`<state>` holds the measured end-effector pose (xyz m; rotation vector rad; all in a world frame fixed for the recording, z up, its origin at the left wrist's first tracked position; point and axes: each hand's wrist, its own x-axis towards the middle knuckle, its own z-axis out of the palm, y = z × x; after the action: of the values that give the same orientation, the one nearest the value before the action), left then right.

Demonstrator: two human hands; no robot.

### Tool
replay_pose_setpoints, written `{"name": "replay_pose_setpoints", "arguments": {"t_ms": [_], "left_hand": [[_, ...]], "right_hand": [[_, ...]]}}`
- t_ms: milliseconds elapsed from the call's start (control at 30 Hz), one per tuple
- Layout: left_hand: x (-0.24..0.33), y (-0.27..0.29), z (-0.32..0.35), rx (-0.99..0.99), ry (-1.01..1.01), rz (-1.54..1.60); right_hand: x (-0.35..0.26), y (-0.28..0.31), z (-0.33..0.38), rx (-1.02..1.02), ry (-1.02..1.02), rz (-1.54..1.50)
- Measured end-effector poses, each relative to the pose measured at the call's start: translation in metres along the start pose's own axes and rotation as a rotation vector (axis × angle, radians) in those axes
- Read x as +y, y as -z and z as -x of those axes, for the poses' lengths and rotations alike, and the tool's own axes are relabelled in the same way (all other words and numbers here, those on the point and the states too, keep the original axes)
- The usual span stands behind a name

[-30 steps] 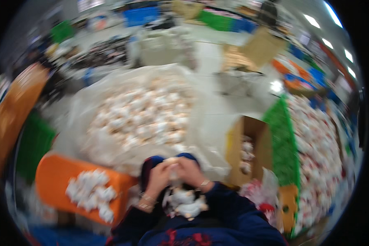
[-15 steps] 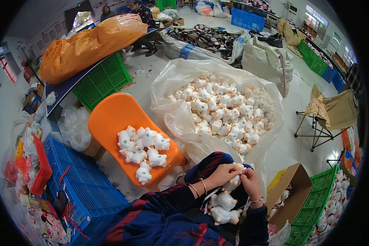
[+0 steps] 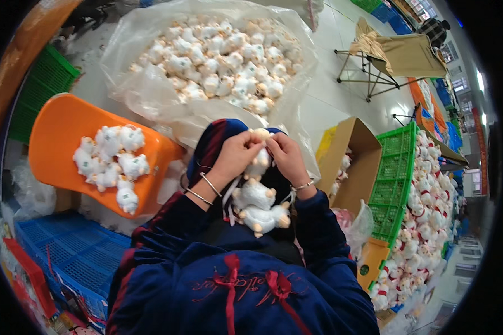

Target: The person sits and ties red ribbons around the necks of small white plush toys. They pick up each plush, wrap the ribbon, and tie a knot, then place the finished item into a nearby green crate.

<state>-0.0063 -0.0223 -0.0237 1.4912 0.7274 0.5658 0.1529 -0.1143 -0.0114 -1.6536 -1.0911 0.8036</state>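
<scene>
Both hands are closed on one small white plush toy [image 3: 257, 163] with beige ends, held upright above my lap. My left hand [image 3: 236, 155] pinches its beige top from the left, and my right hand [image 3: 288, 160] grips it from the right with bent fingers. What lies between the fingertips is too small to make out. Just below, a second white plush toy [image 3: 254, 195] and a third plush toy [image 3: 262, 219] rest on my lap. White ribbons hang beside them.
An orange stool [image 3: 56, 151] at left carries several plush toys. Ahead is a large clear plastic bag [image 3: 123, 72] heaped with more. To the right stand a cardboard box [image 3: 359, 145], a green crate [image 3: 390, 206] near many red-trimmed plush toys, and a folding chair [image 3: 411, 56]. A blue crate [image 3: 72, 251] sits lower left.
My view has turned downward and to the right, so the stool and bag appear farther left. Both hands stay on the same plush toy, close together at its top.
</scene>
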Motion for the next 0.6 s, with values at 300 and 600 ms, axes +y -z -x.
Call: {"name": "replay_pose_setpoints", "arguments": {"t_ms": [300, 600], "left_hand": [[0.014, -0.001, -0.001, -0.026, 0.002, -0.046], [0.013, -0.002, -0.009, -0.028, -0.144, -0.164]], "right_hand": [[-0.004, 0.011, 0.0, -0.053, -0.09, -0.099], [-0.007, 0.014, -0.005, -0.044, -0.023, 0.104]]}}
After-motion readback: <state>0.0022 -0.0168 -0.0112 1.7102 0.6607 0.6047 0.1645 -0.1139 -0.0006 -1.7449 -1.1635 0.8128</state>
